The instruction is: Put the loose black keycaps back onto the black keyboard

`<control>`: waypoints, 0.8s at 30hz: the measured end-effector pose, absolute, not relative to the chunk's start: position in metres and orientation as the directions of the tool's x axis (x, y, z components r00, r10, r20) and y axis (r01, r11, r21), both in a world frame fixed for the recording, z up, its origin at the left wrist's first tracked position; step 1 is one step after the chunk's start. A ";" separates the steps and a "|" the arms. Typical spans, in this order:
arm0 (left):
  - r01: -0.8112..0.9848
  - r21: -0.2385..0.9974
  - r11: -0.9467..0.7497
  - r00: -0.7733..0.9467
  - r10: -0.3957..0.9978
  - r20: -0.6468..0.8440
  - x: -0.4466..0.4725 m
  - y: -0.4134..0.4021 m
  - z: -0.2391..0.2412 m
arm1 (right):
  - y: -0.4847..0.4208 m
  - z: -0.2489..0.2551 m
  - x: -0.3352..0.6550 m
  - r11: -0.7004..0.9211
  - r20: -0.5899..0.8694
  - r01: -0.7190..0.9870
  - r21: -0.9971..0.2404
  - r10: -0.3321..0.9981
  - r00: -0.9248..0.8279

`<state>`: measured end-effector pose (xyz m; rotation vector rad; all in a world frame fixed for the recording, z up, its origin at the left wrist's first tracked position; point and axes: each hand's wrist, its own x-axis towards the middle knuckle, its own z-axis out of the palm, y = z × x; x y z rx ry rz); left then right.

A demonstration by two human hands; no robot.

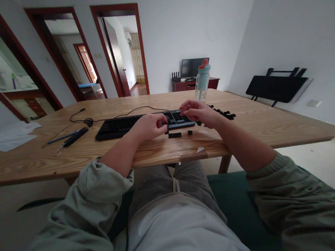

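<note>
A black keyboard (116, 127) lies on the wooden table; part of its right half shows lighter areas where keycaps are off. My left hand (151, 126) is at its front edge, thumb and forefinger curled together in a pinch. Whatever is between those fingertips is too small to make out. Over the keyboard's right end, my right hand (198, 112) reaches with bent fingers apart, and I see nothing in it. Several loose black keycaps (175, 135) sit in front of the keyboard, with a single keycap (190, 132) beside them. More keycaps (228, 115) are scattered right of my right hand.
A clear bottle (202, 82) with an orange-and-blue top stands behind my right hand. Left of the keyboard lie a black pen-like tool (75, 137), a blue pen (62, 137), a cable (88, 122) and white paper (8, 136). Torn edging (193, 154) marks the table's front edge.
</note>
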<state>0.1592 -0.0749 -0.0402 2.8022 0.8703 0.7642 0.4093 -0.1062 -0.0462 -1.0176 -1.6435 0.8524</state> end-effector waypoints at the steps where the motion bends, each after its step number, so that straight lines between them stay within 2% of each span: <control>1: 0.524 0.235 -0.818 0.715 0.573 0.400 0.157 -0.073 -0.040 | -0.105 -0.046 0.412 0.403 0.378 0.256 -0.879 0.915 -0.142; 6: 0.571 0.234 -0.787 0.719 0.617 0.322 0.149 -0.066 -0.040 | -0.100 -0.051 0.415 0.467 0.441 0.413 -0.782 0.883 -0.164; 11: 0.511 0.264 -0.818 0.710 0.575 0.406 0.153 -0.062 -0.043 | -0.100 -0.057 0.408 0.527 0.477 0.541 -0.655 0.844 -0.246; 18: 0.438 0.288 -0.852 0.741 0.523 0.420 0.165 -0.065 -0.048 | -0.098 -0.062 0.388 0.604 0.489 0.504 -0.617 0.796 -0.356; 24: 0.402 0.275 -0.873 0.754 0.486 0.441 0.166 -0.063 -0.051 | -0.098 -0.064 0.383 0.579 0.508 0.529 -0.621 0.810 -0.291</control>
